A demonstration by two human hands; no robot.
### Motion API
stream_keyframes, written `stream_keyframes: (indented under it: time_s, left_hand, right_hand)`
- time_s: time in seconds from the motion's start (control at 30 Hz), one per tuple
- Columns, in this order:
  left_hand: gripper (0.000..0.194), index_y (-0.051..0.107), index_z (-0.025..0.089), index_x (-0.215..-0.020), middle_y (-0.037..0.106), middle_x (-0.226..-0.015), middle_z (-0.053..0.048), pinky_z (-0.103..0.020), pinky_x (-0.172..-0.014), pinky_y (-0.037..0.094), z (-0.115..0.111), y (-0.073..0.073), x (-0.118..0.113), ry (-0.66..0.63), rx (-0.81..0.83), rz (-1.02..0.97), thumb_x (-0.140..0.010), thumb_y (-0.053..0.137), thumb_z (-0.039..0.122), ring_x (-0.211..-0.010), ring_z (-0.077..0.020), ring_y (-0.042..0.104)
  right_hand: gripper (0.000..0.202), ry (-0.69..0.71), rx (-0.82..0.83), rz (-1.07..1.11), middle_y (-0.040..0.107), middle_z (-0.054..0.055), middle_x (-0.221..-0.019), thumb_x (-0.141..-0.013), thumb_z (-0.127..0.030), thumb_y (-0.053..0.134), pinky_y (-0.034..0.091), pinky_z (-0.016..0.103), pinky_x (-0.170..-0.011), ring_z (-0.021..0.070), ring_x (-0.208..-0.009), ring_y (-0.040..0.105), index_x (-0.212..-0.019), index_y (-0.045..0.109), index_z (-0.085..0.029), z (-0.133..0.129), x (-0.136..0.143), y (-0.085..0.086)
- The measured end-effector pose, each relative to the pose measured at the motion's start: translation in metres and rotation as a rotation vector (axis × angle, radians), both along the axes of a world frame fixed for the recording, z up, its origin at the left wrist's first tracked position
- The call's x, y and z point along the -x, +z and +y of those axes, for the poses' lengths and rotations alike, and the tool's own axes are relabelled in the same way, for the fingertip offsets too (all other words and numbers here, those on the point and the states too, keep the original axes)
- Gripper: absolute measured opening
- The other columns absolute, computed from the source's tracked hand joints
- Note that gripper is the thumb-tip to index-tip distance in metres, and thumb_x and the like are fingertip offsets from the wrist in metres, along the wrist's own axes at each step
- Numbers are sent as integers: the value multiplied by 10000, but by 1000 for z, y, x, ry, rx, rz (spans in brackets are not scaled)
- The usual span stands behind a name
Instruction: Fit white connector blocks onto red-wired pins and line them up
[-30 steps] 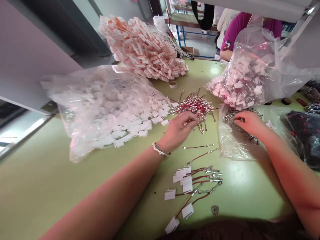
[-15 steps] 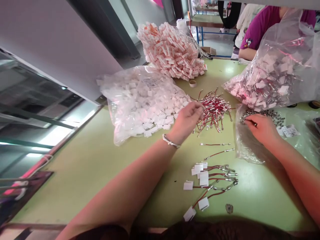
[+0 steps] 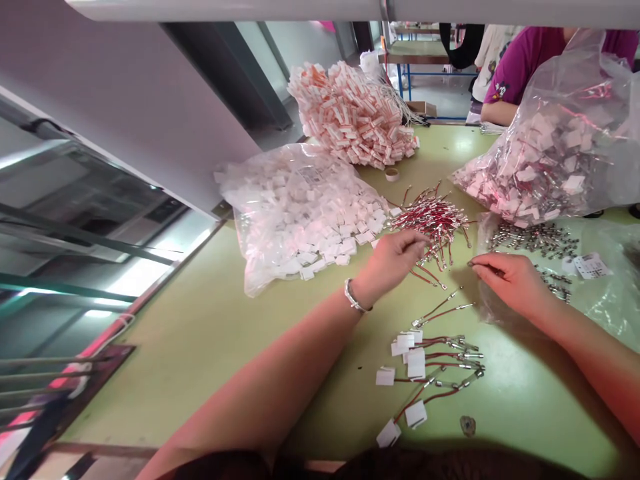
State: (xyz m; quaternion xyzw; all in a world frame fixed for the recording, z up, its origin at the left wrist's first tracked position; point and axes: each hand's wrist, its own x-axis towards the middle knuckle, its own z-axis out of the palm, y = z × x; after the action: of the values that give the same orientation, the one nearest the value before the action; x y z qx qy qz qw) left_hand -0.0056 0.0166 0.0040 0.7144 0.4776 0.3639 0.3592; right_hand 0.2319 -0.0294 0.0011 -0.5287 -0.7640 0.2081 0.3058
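Note:
My left hand [image 3: 397,263] is closed in a pinch at the near edge of a pile of red wires [image 3: 433,217] with metal ends. Red wires come out beneath its fingers; the exact grip is partly hidden. Between the thumb and forefinger of my right hand [image 3: 515,280] is a small dark metal piece [image 3: 471,264]. That hand hovers by the left edge of a clear plastic sheet [image 3: 493,300] bearing many small metal parts [image 3: 535,239]. Two loose red wires [image 3: 443,312] lie below the hands. Nearer me are several red wires with white connector housings [image 3: 416,363].
A clear bag of white housings [image 3: 310,207] lies at left, with a heap of orange-and-white pieces [image 3: 350,113] behind it. Another full bag [image 3: 545,153] stands back right, before a person in a purple sleeve [image 3: 515,67]. A tape roll [image 3: 392,175] sits mid-table.
My right hand has moved left off the metal parts, carrying a small piece. My left hand has come nearer to me along the wire pile. The two loose wires now lie angled together.

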Motion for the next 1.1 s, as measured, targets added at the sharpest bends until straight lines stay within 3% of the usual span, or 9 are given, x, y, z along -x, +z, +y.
stream_keyframes:
  time_s: [0.17, 0.53, 0.67, 0.87, 0.97, 1.1]
  left_hand:
    - [195, 667, 169, -865, 610, -692, 10, -237, -612, 433, -25, 4, -23, -183, 246, -85, -850, 496, 263, -618, -93, 518]
    - [211, 647, 156, -779, 567, -636, 22, -207, -552, 386, -30, 3, -27, -221, 244, -61, -864, 514, 295, -584, -82, 470]
    - [226, 655, 157, -763, 620, -668, 2, -215, -578, 418, -28, -4, -24, -260, 79, 3, -875, 494, 268, -608, -94, 524]
    - [256, 680, 180, -822, 632, -679, -38, -260, -585, 412, -26, -4, -17, -372, -484, 406, -879, 430, 192, -647, -147, 560]
    - [288, 678, 186, -884, 656, -736, -54, -271, -607, 428, -20, 2, -14, -435, -511, 435, -896, 391, 177, -689, -157, 579]
    - [252, 677, 195, -907, 690, -856, -62, -292, -751, 469, -6, 11, -3, -544, -349, 282, -926, 439, 276, -798, -153, 603]
  right_hand:
    - [206, -22, 13, 97, 721, 27, -792, -863, -279, 526, 493, 311, -677, 148, -699, 637, -897, 717, -210, -9, 20, 3]
    - [207, 12, -11, 118, 682, 8, -718, -873, -280, 507, 457, 277, -627, 124, -645, 587, -886, 700, -206, -11, 24, -1]
    - [207, 71, 41, 96, 695, 10, -751, -864, -278, 511, 454, 277, -637, 125, -665, 591, -850, 710, -221, -8, 21, 4]
    - [193, 93, 218, 0, 641, -7, -615, -832, -291, 554, 401, 255, -538, 105, -548, 523, -736, 691, -196, -11, 23, 15]
    - [207, 31, 282, 45, 605, -19, -559, -830, -310, 557, 383, 246, -502, 98, -506, 491, -701, 664, -190, -13, 27, 17]
    - [202, 87, 217, -25, 645, -10, -620, -847, -300, 547, 395, 259, -540, 109, -546, 522, -731, 686, -209, -12, 22, 16]
